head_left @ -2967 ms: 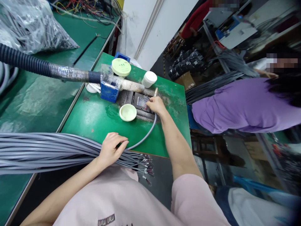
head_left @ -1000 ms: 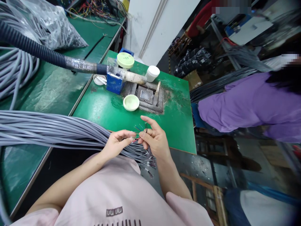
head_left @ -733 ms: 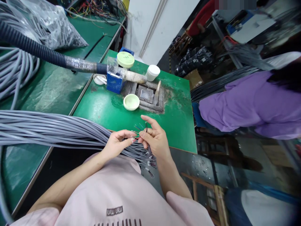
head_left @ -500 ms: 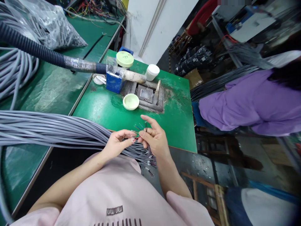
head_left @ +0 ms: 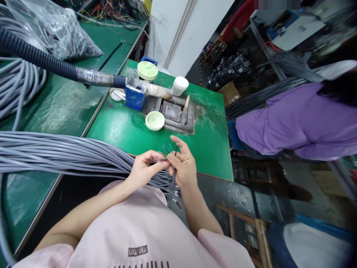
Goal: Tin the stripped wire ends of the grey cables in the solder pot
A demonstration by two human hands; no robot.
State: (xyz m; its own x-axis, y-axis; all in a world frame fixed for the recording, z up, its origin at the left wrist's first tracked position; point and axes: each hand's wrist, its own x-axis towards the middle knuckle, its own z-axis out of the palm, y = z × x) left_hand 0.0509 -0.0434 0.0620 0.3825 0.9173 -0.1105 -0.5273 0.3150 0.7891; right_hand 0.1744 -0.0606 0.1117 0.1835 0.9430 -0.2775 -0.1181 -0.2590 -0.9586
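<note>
The left hand [head_left: 142, 169] is pinching thin wires [head_left: 167, 149] narrowly between thumb and forefinger. The right hand [head_left: 184, 167] is holding the stripped end of a grey cable [head_left: 174, 179], its thumb pressing where the wires are fanning out and its forefinger standing raised and apart. Both sets of fingers are meeting in front of the chest, just off the front edge of the green counter [head_left: 117, 128]. Blue, dark and reddish strands are showing; some tips are too small to read.

A thick bundle of grey cables [head_left: 67, 152] is running in from the left, passing behind the left hand, with its bared ends hanging below the two hands.

On the counter, a pale green bowl [head_left: 155, 121] is sitting just beside a dark, stained metal frame [head_left: 178, 127]. A stick [head_left: 185, 108] is leaning at the right side of that frame. A ribbed hose [head_left: 44, 56] is crossing from the left and resting on a blue box [head_left: 134, 99], its pale nozzle pointing over the frame. A white jar [head_left: 180, 85] and a green-lidded tub [head_left: 147, 70] are standing behind.

Farther left, a clear bag [head_left: 75, 39] of cable lengths is lying near a grey coil [head_left: 21, 87]. To the right, a person in a purple top [head_left: 290, 121] is working beside dark cables.
</note>
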